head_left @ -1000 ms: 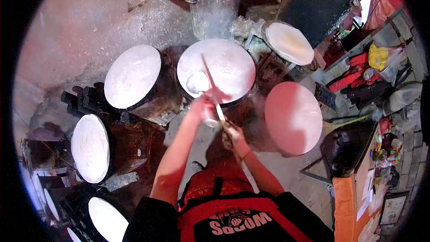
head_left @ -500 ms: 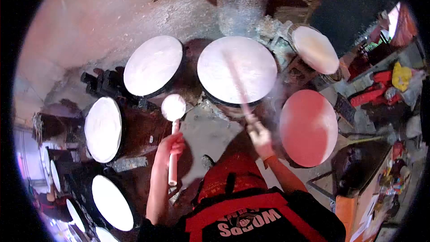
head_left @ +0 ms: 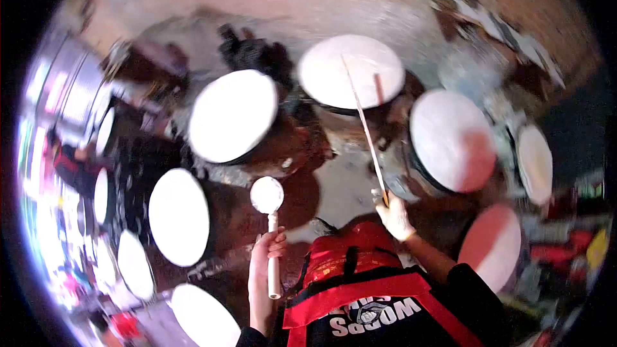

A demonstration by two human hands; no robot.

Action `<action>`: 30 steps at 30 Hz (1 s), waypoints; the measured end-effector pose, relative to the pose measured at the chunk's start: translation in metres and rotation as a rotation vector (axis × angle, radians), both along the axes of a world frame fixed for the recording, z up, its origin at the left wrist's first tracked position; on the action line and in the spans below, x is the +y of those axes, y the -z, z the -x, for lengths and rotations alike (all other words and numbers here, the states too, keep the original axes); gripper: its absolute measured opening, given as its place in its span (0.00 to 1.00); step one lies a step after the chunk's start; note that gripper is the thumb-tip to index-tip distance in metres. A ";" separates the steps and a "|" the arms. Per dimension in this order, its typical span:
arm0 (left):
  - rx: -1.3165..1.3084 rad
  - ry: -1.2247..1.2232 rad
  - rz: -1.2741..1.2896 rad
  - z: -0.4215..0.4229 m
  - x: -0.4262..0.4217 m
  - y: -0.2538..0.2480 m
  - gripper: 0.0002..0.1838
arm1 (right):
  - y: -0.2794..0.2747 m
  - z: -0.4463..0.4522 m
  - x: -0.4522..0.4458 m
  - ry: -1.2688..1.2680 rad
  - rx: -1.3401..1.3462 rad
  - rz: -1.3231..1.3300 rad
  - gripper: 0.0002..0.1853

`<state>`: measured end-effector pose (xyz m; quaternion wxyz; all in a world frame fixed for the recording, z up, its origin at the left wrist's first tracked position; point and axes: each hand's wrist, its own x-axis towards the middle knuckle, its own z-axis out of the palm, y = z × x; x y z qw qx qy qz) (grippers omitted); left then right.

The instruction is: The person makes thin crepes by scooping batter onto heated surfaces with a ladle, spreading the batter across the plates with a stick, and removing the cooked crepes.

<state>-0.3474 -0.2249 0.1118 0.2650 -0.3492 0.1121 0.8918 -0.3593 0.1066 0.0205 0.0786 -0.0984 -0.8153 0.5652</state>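
Glare floods the left; nearby white discs (head_left: 179, 217) wash out; edges curve, blurred.

Ladle handle (head_left: 274, 276) part-hidden under left fingers (head_left: 278, 243); far-left person (head_left: 74, 162) blurred.

We hold our left forearm (head_left: 258, 295) nearly straight ahead, the left grip (head_left: 267, 248) closed with its fingers curled. Our right forearm (head_left: 429, 258) slants inward across our front; the right grip (head_left: 396, 218) is closed too, reaching slightly farther forward, brightly lit.
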 end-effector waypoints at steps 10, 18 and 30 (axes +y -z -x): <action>0.109 -0.419 0.466 -0.017 -0.081 -0.018 0.05 | -0.036 0.203 -0.239 -0.875 0.064 -0.699 0.11; 0.055 -0.793 0.396 -0.018 -0.102 -0.033 0.09 | -0.019 0.302 -0.388 -1.186 0.292 -1.039 0.29; -0.058 -1.470 -0.108 -0.025 -0.081 -0.079 0.12 | -0.148 0.400 -0.390 -1.302 0.064 -0.161 0.09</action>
